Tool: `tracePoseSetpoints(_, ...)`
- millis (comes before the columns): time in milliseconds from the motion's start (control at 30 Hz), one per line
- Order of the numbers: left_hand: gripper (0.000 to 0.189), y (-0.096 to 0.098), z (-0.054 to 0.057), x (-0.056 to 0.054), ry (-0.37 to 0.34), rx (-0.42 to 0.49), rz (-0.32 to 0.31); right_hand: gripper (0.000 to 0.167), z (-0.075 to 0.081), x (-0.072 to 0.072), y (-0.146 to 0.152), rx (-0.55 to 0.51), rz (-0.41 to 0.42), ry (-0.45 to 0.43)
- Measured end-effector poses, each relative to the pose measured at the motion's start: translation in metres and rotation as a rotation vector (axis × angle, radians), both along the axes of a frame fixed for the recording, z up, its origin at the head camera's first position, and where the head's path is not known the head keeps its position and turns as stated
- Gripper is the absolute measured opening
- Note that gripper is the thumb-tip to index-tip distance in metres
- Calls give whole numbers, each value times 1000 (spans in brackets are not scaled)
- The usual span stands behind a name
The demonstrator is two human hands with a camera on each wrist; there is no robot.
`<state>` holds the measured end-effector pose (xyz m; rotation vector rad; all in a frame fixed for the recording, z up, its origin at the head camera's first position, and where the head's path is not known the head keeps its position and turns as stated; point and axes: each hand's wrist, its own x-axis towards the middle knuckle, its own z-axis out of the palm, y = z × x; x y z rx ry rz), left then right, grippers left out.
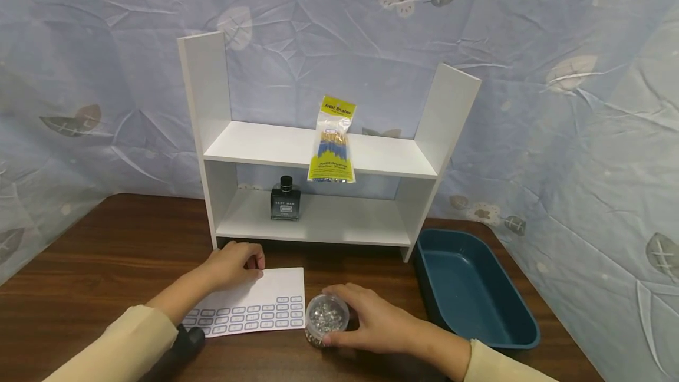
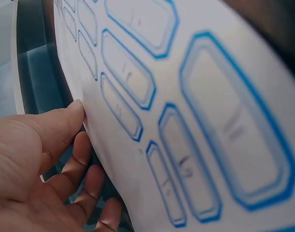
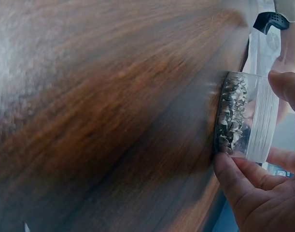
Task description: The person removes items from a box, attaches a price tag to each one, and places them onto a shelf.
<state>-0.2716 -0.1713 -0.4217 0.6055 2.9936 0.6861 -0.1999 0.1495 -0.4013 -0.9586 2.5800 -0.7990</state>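
Note:
My left hand point(image 1: 233, 267) is at the far left edge of a white sheet of blue-bordered labels point(image 1: 276, 287). Thumb and fingers pinch that edge in the left wrist view, where the labels point(image 2: 128, 67) bear small handwritten marks. In the right hand point(image 1: 373, 317) is a round clear plastic jar point(image 1: 327, 318), gripped by its sides with thumb and fingers. Small shiny silver pieces point(image 3: 232, 113), like thumbtacks, fill its lower part in the right wrist view. The jar is upright beside the sheet's right edge, at the tabletop; whether its base touches the wood is unclear.
Behind the hands stands a white two-tier shelf point(image 1: 318, 226). A dark perfume bottle point(image 1: 285, 200) is on its lower board; a pack of artist brushes point(image 1: 332, 140) overhangs the upper one. A teal tray point(image 1: 477, 287) lies at right on the brown table point(image 1: 79, 252).

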Motion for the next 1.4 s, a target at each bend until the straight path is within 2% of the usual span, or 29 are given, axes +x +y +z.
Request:
tracePoseSetpoints(233, 16, 4, -1, 1, -1, -7, 25, 74, 0, 0, 1, 8, -19, -8)
tracePoseSetpoints(567, 20, 6, 4, 10, 74, -24, 15, 72, -5, 3, 1, -12, 8, 43)
tracePoseSetpoints(733, 19, 5, 20, 14, 157, -1, -27, 71, 1, 2, 1, 6, -10, -11)
tracePoseSetpoints(833, 20, 7, 33, 17, 205, 21, -49, 63, 8, -1, 0, -32, -50, -84)
tracePoseSetpoints(933, 21, 8, 48, 20, 262, 25, -55, 54, 16, -5, -1, -105, -98, -112)
tracePoseSetpoints(1033, 21, 11, 59, 21, 317, 35, -55, 49, 24, -8, -2, -151, -147, -75)
tracePoseSetpoints(1133, 19, 15, 68, 21, 341, 73, -57, 45, 32, -12, -3, -173, -183, -31)
tracePoseSetpoints(1267, 16, 23, 76, 22, 369, 121, -71, 44, 40, -18, -3, -172, -209, 31)
tracePoseSetpoints(1400, 14, 35, 84, 22, 382, 174, -105, 38, 41, -27, -3, -191, -221, 78)
